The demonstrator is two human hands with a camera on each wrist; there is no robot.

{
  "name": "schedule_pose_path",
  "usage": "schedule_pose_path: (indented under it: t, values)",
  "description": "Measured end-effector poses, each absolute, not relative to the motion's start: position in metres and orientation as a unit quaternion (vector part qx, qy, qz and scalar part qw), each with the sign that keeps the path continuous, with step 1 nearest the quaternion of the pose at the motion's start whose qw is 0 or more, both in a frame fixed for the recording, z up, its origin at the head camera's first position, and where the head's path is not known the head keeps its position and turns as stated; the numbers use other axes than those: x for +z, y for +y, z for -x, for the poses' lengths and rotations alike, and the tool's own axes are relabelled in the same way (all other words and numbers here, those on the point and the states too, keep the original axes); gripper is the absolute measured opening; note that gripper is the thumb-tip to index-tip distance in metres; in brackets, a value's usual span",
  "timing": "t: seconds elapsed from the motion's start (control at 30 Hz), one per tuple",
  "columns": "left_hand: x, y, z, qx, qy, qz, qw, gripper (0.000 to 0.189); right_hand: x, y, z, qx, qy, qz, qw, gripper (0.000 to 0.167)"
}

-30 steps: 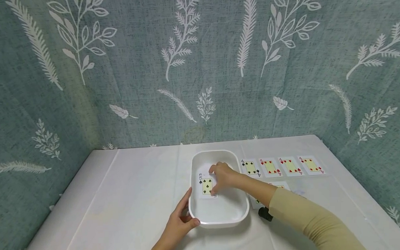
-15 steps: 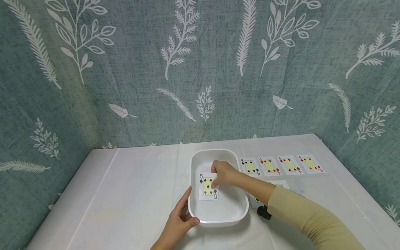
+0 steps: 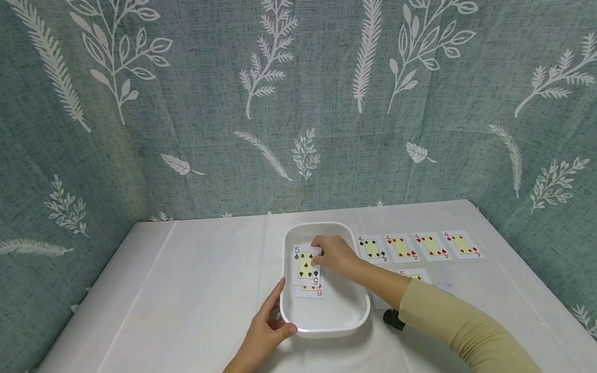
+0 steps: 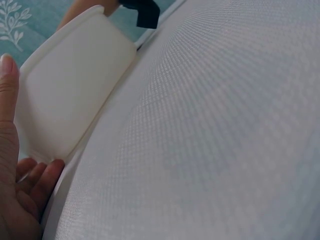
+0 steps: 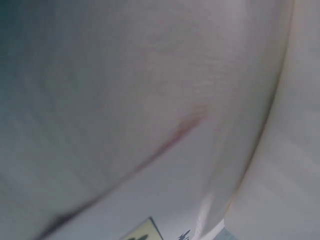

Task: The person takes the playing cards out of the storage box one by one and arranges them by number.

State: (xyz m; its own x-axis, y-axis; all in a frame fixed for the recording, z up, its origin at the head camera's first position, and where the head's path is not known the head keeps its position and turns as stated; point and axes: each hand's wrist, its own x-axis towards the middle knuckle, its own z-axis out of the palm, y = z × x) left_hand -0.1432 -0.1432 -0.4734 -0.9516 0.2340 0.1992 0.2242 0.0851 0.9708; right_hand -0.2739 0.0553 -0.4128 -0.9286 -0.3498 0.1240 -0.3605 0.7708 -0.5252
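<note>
My right hand [image 3: 336,256] is inside the white plastic tub [image 3: 328,333], pinching the five of spades playing card [image 3: 305,258] by its right edge. Beneath that card, a red six [image 3: 309,293] shows only its lower part. At the tub's near left corner my left hand [image 3: 265,329] grips the tub, its thumb at the front rim and its fingers along the left side. The left wrist view shows fingers [image 4: 42,182] against the bottom of the tub's outer wall [image 4: 75,80]. A card corner [image 5: 170,200] appears in the blurred right wrist view.
Right of the tub lies a row of fours: spades [image 3: 372,250], then red ones, ending with diamonds [image 3: 462,245]. Below them, a red five [image 3: 412,273] and another card are partly hidden by the right forearm. A black object [image 3: 393,319] sits under the sleeve. Patterned curtains surround the table.
The right hand has pinched the five of spades and shifted it up and left inside the tub, uncovering the red six below. My left hand stays at the tub's corner.
</note>
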Motion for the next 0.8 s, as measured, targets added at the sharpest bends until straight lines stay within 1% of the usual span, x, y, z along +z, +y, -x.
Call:
schedule_pose_path:
  t: [0.2, 0.43, 0.57, 0.8]
  values:
    - [-0.472, -0.143, 0.144, 0.663, 0.733, -0.150, 0.013, 0.091, -0.409, 0.057, 0.272, 0.376, -0.910, -0.175, -0.015, 0.039]
    - [-0.471, -0.142, 0.145, 0.658, 0.740, -0.136, 0.027, 0.090, -0.399, 0.062, 0.262, 0.458, -0.869, -0.188, -0.018, 0.037]
    - [-0.472, -0.142, 0.145, 0.654, 0.743, -0.139, 0.028, 0.089, -0.392, 0.066, 0.255, 0.483, -0.850, -0.208, -0.022, 0.037]
    - [-0.472, -0.143, 0.145, 0.656, 0.739, -0.152, 0.018, 0.089, -0.379, 0.080, 0.246, 0.482, -0.847, -0.224, -0.025, 0.037]
